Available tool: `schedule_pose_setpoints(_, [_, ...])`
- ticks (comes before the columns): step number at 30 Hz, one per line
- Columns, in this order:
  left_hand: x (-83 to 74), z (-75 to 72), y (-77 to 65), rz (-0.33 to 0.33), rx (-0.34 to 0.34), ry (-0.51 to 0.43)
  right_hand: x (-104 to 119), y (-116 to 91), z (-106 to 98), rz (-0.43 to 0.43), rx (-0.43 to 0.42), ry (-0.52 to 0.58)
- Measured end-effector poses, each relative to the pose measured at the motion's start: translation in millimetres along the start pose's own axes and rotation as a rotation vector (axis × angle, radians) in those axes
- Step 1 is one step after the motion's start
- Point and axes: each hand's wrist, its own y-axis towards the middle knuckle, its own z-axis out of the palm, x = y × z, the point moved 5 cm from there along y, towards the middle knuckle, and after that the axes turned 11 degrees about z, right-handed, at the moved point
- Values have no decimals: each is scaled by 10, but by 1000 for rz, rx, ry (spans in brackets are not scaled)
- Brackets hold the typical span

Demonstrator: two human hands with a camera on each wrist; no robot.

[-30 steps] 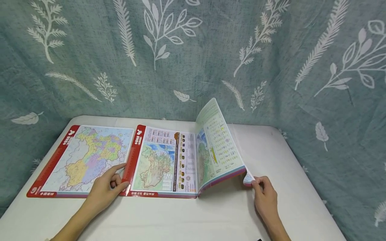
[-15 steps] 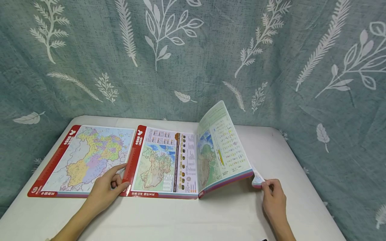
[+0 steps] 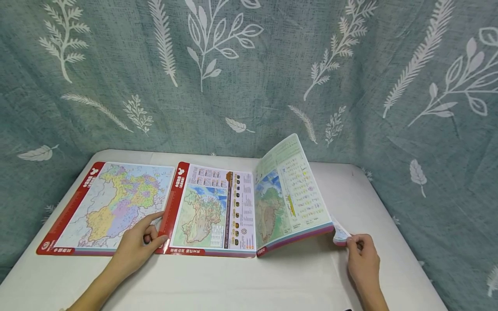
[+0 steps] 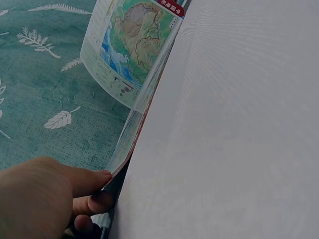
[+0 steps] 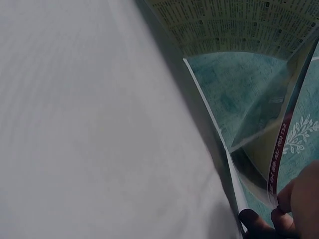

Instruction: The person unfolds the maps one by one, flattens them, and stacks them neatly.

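Observation:
A folding map (image 3: 206, 216) lies partly opened on the table, its left panel flat and red-edged. Its middle panel (image 3: 292, 194) rises at a slant, with a further panel behind it. My left hand (image 3: 134, 246) pinches the left edge near the bottom corner, thumb on top; the left wrist view shows the thumb (image 4: 92, 180) against that corner. At the right, my right hand (image 3: 363, 259) pinches the low corner of the far panel (image 3: 340, 236), close to the table. In the right wrist view its fingers (image 5: 299, 199) hold a red-strip edge. Most of the far panel is hidden.
A second map (image 3: 128, 207) with a red left border lies flat at the left, partly under my left hand. The white tabletop (image 3: 241, 289) ends at a green leaf-patterned curtain (image 3: 249, 86) behind and at the right. A small dark object shows at the bottom edge.
My right hand has moved right and slightly toward me, drawing the far panel's corner along. The raised middle panel leans farther right and lower. My left hand has stayed in place.

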Motion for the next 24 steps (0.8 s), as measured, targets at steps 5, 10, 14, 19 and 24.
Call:
schedule_pose_setpoints(5, [-4, -1, 1, -2, 0, 0, -50, 29, -67, 28, -9, -1])
schedule_pose_setpoints(10, [-9, -2, 2, 3, -1, 1, -117, 65, -136, 34, -46, -6])
schedule_pose_setpoints(14, [-4, -2, -2, 7, -2, 6, -168, 80, -193, 31, -82, -24])
schedule_pose_setpoints(19, [-7, -5, -3, 16, -10, 4, -219, 115, -243, 51, -111, -30])
schedule_pose_setpoints(24, [-15, -7, 4, 15, -12, 2, -286, 173, -289, 110, -113, 10])
